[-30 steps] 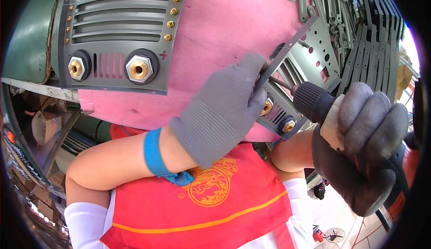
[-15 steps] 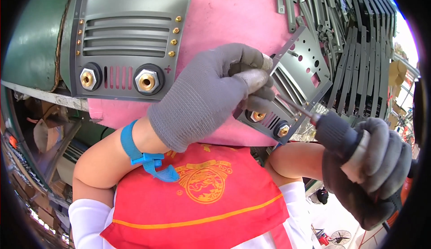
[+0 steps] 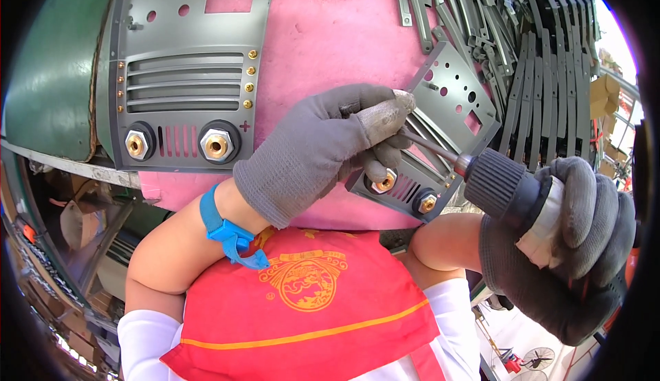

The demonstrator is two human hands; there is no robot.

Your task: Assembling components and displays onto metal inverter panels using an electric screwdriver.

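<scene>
Grey work gloves cover both my hands. My right hand point(image 3: 574, 243) is wrapped round a dark power screwdriver point(image 3: 498, 185), whose long bit point(image 3: 436, 148) points left. At the bit's tip, my left hand point(image 3: 323, 144) pinches thumb and fingers together; whatever lies between them is hidden. Under the bit, a smaller-looking grey metal panel point(image 3: 450, 120) lies tilted, with brass-centred terminals along its lower edge. To the left of my left hand lies another grey slotted panel point(image 3: 172, 39), with brass screws point(image 3: 249, 87) down both sides and two large terminals point(image 3: 218, 146) with hex nuts.
A pink sheet point(image 3: 330, 44) covers the work surface. Many grey metal strips point(image 3: 543, 99) are heaped and stacked at the far right. A green surface point(image 3: 58, 51) lies at far left. A cardboard box point(image 3: 604, 96) and a fan point(image 3: 538, 358) show at the right.
My right hand has brought the screwdriver left, its bit now meeting my left fingertips. My left fingers have drawn closer together. The view has shifted slightly.
</scene>
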